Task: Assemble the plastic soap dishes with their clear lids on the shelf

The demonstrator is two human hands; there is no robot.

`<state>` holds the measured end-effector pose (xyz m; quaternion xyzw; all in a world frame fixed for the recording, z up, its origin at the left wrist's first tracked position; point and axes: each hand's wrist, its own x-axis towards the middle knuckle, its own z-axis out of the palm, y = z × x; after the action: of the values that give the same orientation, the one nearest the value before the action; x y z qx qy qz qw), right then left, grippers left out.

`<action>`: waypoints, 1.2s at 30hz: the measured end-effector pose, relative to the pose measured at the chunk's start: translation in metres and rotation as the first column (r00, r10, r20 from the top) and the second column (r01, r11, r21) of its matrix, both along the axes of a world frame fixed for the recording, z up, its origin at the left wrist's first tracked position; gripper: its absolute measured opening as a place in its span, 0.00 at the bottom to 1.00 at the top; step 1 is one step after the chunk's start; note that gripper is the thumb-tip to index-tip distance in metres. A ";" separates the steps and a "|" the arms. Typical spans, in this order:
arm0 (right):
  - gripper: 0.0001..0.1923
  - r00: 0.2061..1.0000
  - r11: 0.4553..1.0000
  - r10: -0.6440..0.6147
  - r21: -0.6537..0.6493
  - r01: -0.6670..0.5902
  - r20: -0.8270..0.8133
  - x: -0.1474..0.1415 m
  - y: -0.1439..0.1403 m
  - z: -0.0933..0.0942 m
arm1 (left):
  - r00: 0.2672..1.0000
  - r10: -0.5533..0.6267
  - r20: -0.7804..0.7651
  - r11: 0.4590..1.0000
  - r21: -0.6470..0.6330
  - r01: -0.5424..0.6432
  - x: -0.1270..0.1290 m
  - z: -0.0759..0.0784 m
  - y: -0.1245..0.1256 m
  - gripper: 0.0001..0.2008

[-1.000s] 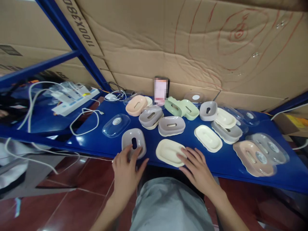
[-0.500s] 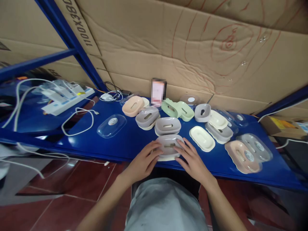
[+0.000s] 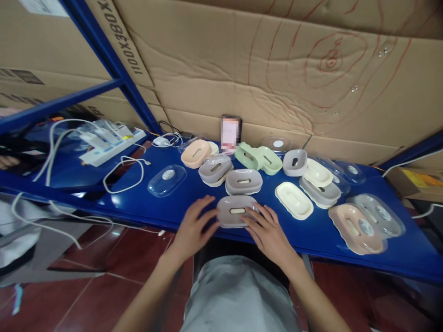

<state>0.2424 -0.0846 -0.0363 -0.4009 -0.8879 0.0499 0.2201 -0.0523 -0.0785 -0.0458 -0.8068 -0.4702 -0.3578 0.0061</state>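
Your left hand (image 3: 194, 226) and right hand (image 3: 268, 233) flank the grey soap dish (image 3: 237, 211) at the near edge of the blue tabletop (image 3: 194, 196), fingers spread, fingertips touching its rim; neither grips it. Keep pressure even on both ends so the slotted insert stays seated in its base, and keep it clear of the edge. Nearest neighbours: a second grey dish (image 3: 243, 181) behind, a cream tray (image 3: 294, 200) to the right, holding nothing, and a clear lid (image 3: 167, 180) lying apart.
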 end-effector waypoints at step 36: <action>0.37 0.991 0.996 0.001 -0.090 -0.013 -0.133 0.010 0.019 0.007 | 0.977 -0.137 0.163 0.979 -0.126 0.158 0.027 -0.003 -0.002 0.23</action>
<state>0.2520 -0.0655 -0.0291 -0.4030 -0.8695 0.1174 0.2602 -0.0252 -0.0806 -0.0484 -0.8079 -0.4317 -0.3850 -0.1128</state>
